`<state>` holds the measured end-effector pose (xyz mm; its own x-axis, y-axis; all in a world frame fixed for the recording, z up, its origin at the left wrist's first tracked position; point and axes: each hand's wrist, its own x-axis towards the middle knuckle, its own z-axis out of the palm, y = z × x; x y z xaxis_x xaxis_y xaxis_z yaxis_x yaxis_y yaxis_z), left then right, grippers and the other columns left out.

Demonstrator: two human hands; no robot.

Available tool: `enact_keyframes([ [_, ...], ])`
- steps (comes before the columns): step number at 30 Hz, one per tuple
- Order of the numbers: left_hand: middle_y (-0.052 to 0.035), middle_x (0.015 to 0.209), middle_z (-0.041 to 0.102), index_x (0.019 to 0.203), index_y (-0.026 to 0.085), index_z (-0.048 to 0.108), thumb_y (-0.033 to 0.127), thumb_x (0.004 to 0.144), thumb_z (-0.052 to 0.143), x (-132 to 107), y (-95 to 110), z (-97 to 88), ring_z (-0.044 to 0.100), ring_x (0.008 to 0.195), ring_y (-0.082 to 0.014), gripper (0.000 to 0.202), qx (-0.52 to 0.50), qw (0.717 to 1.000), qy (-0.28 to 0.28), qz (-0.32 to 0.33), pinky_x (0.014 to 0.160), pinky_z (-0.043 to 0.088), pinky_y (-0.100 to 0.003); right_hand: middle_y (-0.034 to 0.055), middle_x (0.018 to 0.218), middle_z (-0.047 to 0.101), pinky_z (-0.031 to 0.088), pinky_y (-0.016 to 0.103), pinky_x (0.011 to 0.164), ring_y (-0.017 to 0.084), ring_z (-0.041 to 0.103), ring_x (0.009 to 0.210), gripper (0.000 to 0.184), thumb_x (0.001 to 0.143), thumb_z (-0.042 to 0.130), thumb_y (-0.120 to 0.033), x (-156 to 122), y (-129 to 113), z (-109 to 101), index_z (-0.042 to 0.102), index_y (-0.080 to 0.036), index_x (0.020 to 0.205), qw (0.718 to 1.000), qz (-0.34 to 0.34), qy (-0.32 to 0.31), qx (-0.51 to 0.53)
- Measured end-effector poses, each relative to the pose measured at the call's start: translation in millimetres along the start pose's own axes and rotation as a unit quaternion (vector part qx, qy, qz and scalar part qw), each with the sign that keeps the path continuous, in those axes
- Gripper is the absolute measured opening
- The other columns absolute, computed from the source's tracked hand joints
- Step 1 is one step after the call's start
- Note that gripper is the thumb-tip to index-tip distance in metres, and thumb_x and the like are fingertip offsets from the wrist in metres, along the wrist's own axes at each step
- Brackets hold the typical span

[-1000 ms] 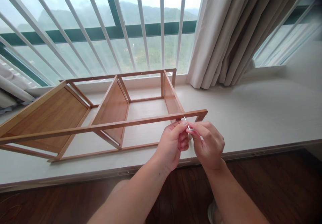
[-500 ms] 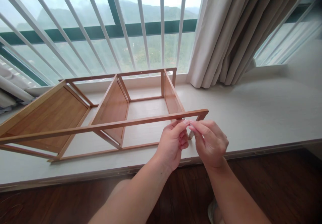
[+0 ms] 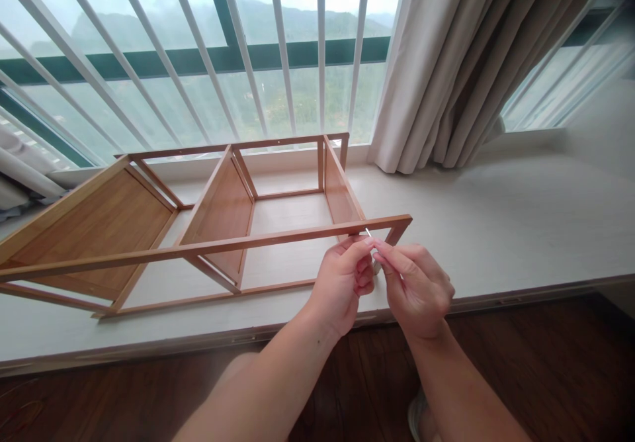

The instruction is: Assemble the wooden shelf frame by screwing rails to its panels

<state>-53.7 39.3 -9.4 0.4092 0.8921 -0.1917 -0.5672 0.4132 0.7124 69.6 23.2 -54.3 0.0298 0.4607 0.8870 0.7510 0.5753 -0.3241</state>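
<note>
Hands (image 3: 421, 291) pinch thin metal tool (image 3: 368, 232) | tip at wooden rack rail (image 3: 278, 237)

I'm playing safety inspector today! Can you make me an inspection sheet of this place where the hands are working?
Surface: pale ledge under the window.
Job's things: wooden frame with three panels, resting on the ledge; thin metal rod at its front rail, near the right end.
Clutter: bunched fabric at the left edge.
Left hand: thumb and forefinger pinched at the rod, just below the rail.
Right hand: fingers pinch the rod too.
Cables: nothing certain; faint curved marks on the dark floor, lower left, are too blurred to tell.
Surroundings: barred window behind; grayish curtain at its right.
</note>
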Motion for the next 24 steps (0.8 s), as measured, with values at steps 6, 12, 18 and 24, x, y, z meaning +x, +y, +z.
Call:
enact_keyframes([
  [6, 0.0075, 0.056, 0.029, 0.072, 0.016, 0.05, 0.034, 0.078, 0.068, 0.0, -1.0, -0.4, 0.023, 0.047, -0.0043, 0.026, -0.009, 1.0, -0.009, -0.001, 0.041, 0.015, -0.018, 0.0036, 0.094, 0.07, 0.055, 0.028, 0.073, 0.015, 0.065, 0.079, 0.041, 0.082, 0.067, -0.006, 2.7, -0.8, 1.3, 0.066, -0.027, 0.116, 1.0, 0.0, 0.004, 0.008],
  [12, 0.0073, 0.057, 0.031, 0.075, 0.015, 0.056, 0.037, 0.074, 0.072, 0.8, -1.9, 0.3, 0.023, 0.048, -0.0038, 0.028, -0.028, 1.0, -0.01, 0.0, 0.041, 0.014, -0.018, 0.0015, 0.087, 0.069, 0.054, 0.025, 0.065, 0.013, 0.064, 0.07, 0.033, 0.082, 0.07, -0.012, 4.7, -1.1, 1.4, 0.063, -0.025, 0.111, 0.999, 0.001, 0.032, 0.003],
  [18, 0.0082, 0.055, 0.031, 0.081, 0.014, 0.061, 0.036, 0.073, 0.073, 4.2, -3.7, -1.6, 0.023, 0.046, -0.0032, 0.027, -0.062, 0.998, -0.002, -0.01, 0.041, 0.015, -0.017, 0.0013, 0.084, 0.067, 0.053, 0.026, 0.066, 0.013, 0.062, 0.072, 0.024, 0.078, 0.074, -0.012, 3.5, -1.2, 1.9, 0.064, -0.023, 0.097, 0.999, 0.019, 0.023, 0.016],
  [24, 0.0079, 0.054, 0.033, 0.076, 0.013, 0.059, 0.035, 0.075, 0.073, 5.8, -4.1, -2.3, 0.023, 0.046, -0.0028, 0.026, -0.079, 0.997, -0.013, -0.011, 0.04, 0.014, -0.017, 0.0018, 0.081, 0.067, 0.05, 0.026, 0.067, 0.013, 0.06, 0.071, 0.014, 0.081, 0.071, -0.014, 7.2, -4.2, 3.9, 0.067, -0.021, 0.092, 0.999, 0.029, 0.013, 0.001],
])
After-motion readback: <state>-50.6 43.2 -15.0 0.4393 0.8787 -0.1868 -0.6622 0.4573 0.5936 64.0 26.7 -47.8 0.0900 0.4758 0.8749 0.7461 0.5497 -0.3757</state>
